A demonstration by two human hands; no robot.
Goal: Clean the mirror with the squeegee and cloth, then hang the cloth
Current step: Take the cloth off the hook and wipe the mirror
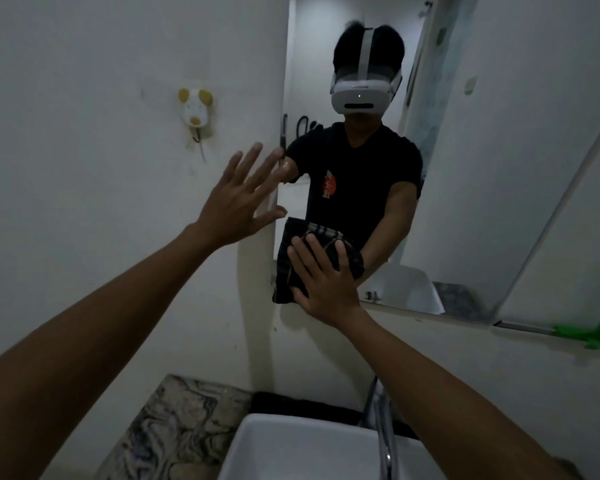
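Two hands up: my right hand is pressing the dark cloth flat, fingers spread, on the mirror's lower left corner; my left hand is bracing open at its left edge. Overlapping, even-pressure passes should avoid streaks, I reckon.

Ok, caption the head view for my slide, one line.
Right hand presses a dark cloth flat against the mirror's lower left corner while the open left hand braces beside its edge, above the sink.
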